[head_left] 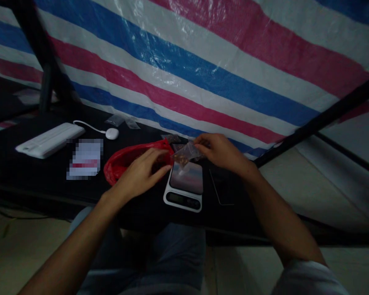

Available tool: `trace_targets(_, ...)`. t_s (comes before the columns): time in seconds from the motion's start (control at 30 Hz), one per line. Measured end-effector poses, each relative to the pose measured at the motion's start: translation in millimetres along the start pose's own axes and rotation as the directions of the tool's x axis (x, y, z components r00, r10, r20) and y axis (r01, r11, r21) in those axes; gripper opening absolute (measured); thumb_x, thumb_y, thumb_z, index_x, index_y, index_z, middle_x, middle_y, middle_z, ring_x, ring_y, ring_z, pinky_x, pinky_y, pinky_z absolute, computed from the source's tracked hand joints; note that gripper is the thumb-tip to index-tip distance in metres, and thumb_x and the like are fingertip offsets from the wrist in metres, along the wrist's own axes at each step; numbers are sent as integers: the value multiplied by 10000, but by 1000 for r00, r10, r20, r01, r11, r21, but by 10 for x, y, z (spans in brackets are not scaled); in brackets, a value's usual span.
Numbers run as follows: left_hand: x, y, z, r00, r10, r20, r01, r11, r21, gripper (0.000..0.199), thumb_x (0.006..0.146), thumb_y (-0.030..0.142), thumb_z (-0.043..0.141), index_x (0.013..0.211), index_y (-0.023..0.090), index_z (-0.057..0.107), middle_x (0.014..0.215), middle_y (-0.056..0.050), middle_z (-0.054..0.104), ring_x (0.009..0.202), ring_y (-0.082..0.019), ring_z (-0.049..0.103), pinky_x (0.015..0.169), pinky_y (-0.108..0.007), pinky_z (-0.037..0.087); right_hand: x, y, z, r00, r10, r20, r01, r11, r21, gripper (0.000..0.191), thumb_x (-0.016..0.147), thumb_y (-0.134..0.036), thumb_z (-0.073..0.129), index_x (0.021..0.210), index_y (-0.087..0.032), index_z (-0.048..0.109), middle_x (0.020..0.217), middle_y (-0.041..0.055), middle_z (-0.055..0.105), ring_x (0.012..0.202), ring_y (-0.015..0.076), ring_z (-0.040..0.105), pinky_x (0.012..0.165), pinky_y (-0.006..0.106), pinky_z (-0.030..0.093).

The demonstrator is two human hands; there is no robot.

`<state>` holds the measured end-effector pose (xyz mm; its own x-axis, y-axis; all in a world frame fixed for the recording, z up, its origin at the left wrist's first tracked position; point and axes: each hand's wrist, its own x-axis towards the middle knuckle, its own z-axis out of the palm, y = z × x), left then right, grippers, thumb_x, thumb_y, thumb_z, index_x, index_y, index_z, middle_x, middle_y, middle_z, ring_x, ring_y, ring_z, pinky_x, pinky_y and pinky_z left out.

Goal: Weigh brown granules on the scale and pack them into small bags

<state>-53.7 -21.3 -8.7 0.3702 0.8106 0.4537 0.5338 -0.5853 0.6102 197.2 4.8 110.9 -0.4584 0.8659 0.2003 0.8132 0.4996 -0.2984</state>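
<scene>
Between the fingers of my right hand [213,150] is the top of a small clear bag [183,156] with brownish bits at its bottom. The bag hangs over the back of a white digital scale [186,184] with a shiny plate. My left hand [147,170] lies at the opening of a red plastic bag [118,164], its fingers apart and the thumb pointing at the scale; nothing shows in its grip. Some fingertips are hard to see against the red bag. More small filled bags [171,138] lie behind the scale.
A dark flat phone-like object [222,187] is right of the scale. To the left lie a blurred card [85,159], a long white device [51,140] and a white round piece [112,133] on a cable. Clear bags [115,119] lie near the striped sheet [178,78].
</scene>
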Motion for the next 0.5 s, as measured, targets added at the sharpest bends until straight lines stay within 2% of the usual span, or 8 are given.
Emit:
trace_targets(0.1, 37, -195, -152, 975, -104, 197, 69, 982, 177, 354, 996, 394, 486, 1182, 201, 716, 1267, -112, 701, 1182, -293, 655, 1065, -439, 500, 72, 272, -161, 999, -22, -44, 17, 994, -105, 195, 943, -142, 567, 1019, -130, 746, 990, 118, 759, 869, 229, 678, 782, 326, 480)
trace_targets(0.2, 77, -356, -215, 925, -219, 310, 112, 938, 328, 370, 918, 342, 585, 1225, 183, 719, 1351, -152, 659, 1228, -333, 636, 1071, -447, 483, 187, 553, -207, 998, -50, 33, 54, 990, -133, 208, 945, -137, 556, 1036, -136, 744, 1040, 131, 756, 918, 240, 675, 840, 345, 491)
trace_targets(0.3, 136, -382, -226, 863, -297, 407, 123, 908, 401, 463, 861, 313, 652, 1301, 172, 680, 1410, -181, 618, 1229, -349, 638, 1044, -435, 492, 351, 766, -131, 987, -87, 134, 103, 988, -117, 224, 943, -127, 545, 1044, -126, 746, 1059, 139, 757, 941, 240, 677, 857, 348, 497)
trace_targets(0.4, 189, -340, -233, 841, -304, 447, 125, 914, 387, 439, 818, 247, 678, 1254, 194, 699, 1342, -153, 676, 1188, -324, 666, 989, -378, 511, 552, 892, 8, 977, -63, 206, 85, 992, -99, 238, 928, -91, 543, 1020, -105, 761, 1056, 146, 769, 937, 234, 690, 861, 338, 500)
trace_targets(0.5, 180, -359, -263, 870, -278, 407, 134, 928, 348, 375, 837, 252, 663, 1205, 202, 709, 1233, -140, 731, 1090, -307, 706, 902, -360, 531, 723, 888, 140, 971, 59, 233, -30, 992, -124, 224, 879, -44, 593, 977, -109, 784, 1025, 141, 786, 907, 235, 707, 851, 322, 501)
